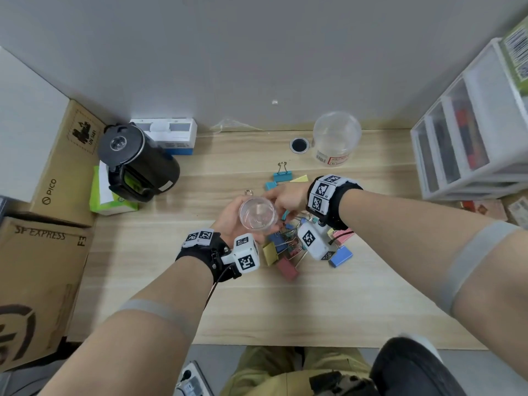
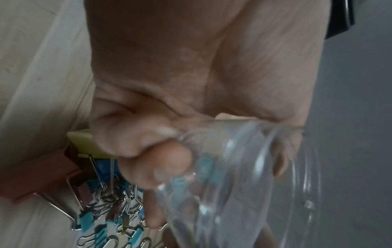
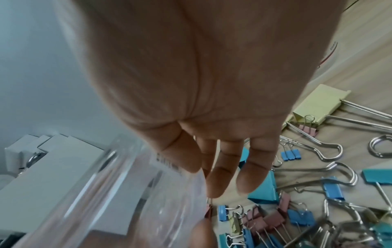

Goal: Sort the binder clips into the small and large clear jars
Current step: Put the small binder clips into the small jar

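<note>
My left hand grips the small clear jar from the left and holds it tilted above the table; its fingers curl round the wall of the jar. My right hand hovers at the jar's right rim, and its fingers point straight down beside the jar. A small red clip shows just under those fingertips; whether it touches them is unclear. The pile of coloured binder clips lies under both hands. The large clear jar stands at the back.
A teal clip lies apart behind the pile. A black kettle and cardboard boxes fill the left side, and a white drawer unit fills the right. A cable hole sits near the large jar.
</note>
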The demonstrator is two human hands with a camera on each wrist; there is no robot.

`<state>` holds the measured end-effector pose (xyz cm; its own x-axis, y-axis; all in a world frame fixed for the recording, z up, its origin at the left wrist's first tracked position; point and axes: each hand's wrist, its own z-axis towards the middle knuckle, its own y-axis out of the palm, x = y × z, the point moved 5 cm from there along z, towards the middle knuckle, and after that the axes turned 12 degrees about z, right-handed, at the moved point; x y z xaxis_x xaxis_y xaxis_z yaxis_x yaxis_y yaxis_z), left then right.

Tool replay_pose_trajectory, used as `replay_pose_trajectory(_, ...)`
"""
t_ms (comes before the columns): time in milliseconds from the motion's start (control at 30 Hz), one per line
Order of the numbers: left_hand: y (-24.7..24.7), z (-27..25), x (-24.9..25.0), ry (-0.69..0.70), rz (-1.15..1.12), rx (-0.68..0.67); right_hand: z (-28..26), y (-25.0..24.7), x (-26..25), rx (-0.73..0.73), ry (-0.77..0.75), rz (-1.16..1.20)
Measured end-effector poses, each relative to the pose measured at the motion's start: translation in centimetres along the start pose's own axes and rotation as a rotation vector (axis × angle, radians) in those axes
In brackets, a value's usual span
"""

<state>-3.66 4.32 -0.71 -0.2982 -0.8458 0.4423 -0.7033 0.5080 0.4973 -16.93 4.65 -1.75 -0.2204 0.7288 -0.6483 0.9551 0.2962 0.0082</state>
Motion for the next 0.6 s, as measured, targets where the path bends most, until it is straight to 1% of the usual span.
replay_pose_trajectory(100,-0.1,0.1,-0.3,-0.049,0.035,0.049,0.0,-0.4,0.2,0.069,-0.046,-0.036)
replay_pose_trajectory(233,-0.1,-0.1,-0.7,-0.112,0.031,0.067,-0.2,-1.1,1.4,0.109,-0.007,-0.067)
replay_pose_trajectory(267,-0.2,-0.1,-0.9,-0.115,0.027,0.065,-0.4,-1.6,1.7,0.158,-0.015,-0.095)
replay_pose_trajectory(333,-0.5,-0.1,-1.1,-0.099,0.015,0.056,-1.0,-2.7,2.3,0.289,-0.05,-0.246)
replay_pose_trajectory(367,-0.7,-0.1,-1.2,-0.085,0.006,0.05,-1.4,-2.9,2.8,0.32,-0.056,-0.31)
replay_pose_trajectory(400,-0.9,-0.2,-1.4,-0.074,-0.004,0.051,-1.6,-2.9,3.4,0.322,-0.051,-0.35)
replay_pose_trajectory(500,-2.3,-0.2,-2.2,-0.062,-0.028,0.093,-1.9,-1.8,5.4,0.255,-0.025,-0.518)
replay_pose_trajectory(600,-3.6,0.1,-3.3,-0.087,-0.015,0.113,-1.2,-0.4,6.6,0.243,-0.075,-0.672)
